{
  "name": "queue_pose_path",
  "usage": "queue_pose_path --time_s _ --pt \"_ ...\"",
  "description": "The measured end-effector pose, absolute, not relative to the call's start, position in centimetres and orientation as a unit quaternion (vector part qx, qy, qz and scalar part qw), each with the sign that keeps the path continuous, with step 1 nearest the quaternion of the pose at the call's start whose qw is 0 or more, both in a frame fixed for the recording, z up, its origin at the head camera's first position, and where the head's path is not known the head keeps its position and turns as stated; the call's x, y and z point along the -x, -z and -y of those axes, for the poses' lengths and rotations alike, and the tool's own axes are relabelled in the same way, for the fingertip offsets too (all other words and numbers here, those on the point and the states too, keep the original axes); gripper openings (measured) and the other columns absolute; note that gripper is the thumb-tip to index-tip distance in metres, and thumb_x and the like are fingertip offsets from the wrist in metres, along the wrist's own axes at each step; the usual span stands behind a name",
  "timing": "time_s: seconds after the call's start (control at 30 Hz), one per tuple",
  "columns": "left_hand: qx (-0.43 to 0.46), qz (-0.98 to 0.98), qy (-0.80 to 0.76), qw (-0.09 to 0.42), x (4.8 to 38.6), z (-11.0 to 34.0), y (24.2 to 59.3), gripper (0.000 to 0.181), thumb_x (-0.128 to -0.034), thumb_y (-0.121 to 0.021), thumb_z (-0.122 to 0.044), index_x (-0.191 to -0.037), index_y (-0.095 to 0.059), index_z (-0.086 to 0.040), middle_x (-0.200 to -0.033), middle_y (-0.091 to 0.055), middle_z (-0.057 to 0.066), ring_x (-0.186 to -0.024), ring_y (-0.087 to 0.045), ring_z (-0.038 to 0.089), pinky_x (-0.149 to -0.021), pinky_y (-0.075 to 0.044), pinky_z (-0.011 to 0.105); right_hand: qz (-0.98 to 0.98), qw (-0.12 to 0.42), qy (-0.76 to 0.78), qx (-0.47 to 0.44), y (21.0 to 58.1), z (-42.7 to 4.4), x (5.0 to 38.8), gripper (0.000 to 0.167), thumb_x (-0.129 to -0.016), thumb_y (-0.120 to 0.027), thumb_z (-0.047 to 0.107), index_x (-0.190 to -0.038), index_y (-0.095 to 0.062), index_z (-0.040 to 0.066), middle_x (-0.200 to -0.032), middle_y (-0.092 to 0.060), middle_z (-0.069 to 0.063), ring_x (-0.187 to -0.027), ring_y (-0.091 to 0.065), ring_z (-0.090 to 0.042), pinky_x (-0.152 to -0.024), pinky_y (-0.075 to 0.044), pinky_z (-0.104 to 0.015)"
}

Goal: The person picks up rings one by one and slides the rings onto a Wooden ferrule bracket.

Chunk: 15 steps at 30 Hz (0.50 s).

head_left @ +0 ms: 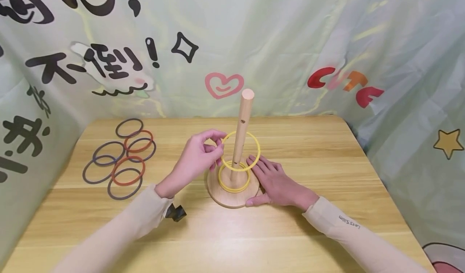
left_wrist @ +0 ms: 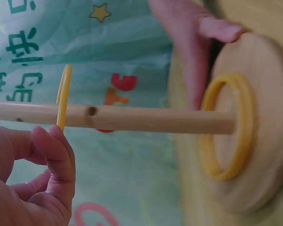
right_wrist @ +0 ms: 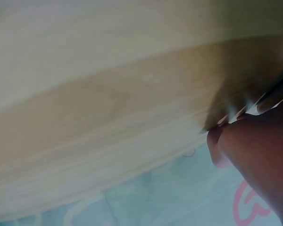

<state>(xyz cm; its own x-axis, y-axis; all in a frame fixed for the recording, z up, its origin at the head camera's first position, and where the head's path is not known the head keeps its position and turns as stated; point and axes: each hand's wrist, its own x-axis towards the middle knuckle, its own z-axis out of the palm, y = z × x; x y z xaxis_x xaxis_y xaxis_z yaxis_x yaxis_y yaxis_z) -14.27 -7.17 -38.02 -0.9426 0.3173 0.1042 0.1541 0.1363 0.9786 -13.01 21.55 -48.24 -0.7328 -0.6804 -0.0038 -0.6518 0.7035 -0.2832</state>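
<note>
- You have a wood-grained table (head_left: 327, 164) below.
- Facing you hangs a pale green curtain (head_left: 276, 31).
- It carries black lettering (head_left: 112, 63) on your left.
- You see a pink heart (head_left: 224, 88) near its middle.
- To your right: "CUTE" letters (head_left: 353, 81), then a yellow star (head_left: 448, 144).

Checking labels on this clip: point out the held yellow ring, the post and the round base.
Held yellow ring (left_wrist: 64, 96): left wrist view, near rim.
Post (head_left: 241, 138): head view, mid-shaft.
Round base (head_left: 232, 200): head view, bare front area.

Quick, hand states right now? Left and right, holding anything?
Left hand: closed, pinching a yellow ring that is around the wooden post.
Right hand: open, touching the round base.
</note>
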Motion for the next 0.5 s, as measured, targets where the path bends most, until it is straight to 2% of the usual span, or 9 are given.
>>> queue_pose_path --time_s 0.23,0.5 --pt "-0.131 -0.761 -0.626 0.103 13.4 7.0 41.6 0.033 -0.1029 -0.063 0.006 -0.135 -0.069 0.003 -0.101 -0.062 0.012 -0.053 -0.061 0.026 -0.045 -0.052 0.033 -0.924 0.064 0.13 0.354 48.3 -21.5 13.1 0.127 -0.091 -0.072 0.077 -0.171 -0.019 -0.005 -0.176 -0.022 -0.027 -0.162 -0.017 -0.048 -0.114 -0.035 -0.067" --pt "-0.129 -0.783 -0.597 0.117 13.1 6.7 44.1 0.033 -0.1001 -0.062 0.007 -0.133 -0.068 0.004 -0.098 -0.063 0.01 -0.052 -0.061 0.022 -0.043 -0.05 0.031 -0.923 0.064 0.136 0.354 48.2 -21.5 13.0 0.126 -0.09 -0.073 0.077 -0.171 -0.02 -0.002 -0.177 -0.022 -0.023 -0.162 -0.018 -0.047 -0.115 -0.035 -0.067"
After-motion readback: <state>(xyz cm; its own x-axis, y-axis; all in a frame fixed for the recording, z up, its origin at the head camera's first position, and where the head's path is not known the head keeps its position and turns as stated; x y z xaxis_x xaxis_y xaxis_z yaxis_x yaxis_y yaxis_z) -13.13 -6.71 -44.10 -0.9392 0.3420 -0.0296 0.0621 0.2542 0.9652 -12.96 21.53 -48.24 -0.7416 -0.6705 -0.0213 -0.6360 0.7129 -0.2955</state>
